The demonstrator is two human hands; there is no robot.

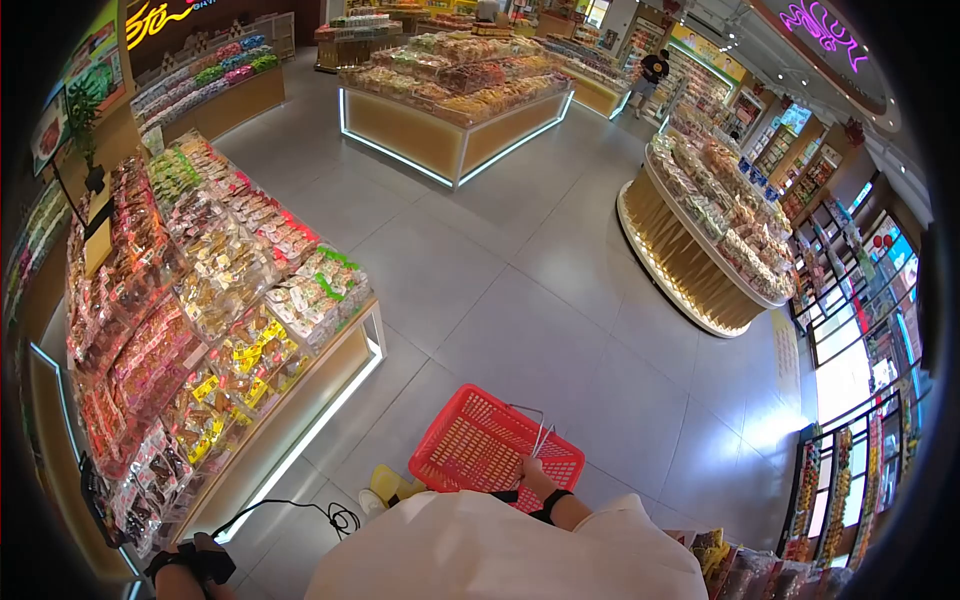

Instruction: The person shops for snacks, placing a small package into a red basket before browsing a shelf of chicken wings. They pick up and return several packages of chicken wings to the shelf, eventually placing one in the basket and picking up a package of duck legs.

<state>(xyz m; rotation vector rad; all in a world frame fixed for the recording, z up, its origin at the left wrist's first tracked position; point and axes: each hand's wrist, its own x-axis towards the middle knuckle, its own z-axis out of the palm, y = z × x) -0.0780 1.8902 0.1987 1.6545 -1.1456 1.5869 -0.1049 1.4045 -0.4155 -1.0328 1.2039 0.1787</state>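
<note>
A red plastic basket [460,433] with an open lattice hangs in front of my body at the bottom middle. My right hand [533,468] is closed on its thin metal handles, over the basket's right part. No goods show inside the basket. At the bottom left my left hand [205,560] is only partly in view beside the snack display, with a dark band and device at the wrist. Its fingers are hidden.
A stepped display of bagged snacks [225,270] stands on the left. An island counter [400,125] is ahead, and a rounded display [690,215] is at the right. A black cable [290,503] loops near the left display. A person [652,75] stands far back.
</note>
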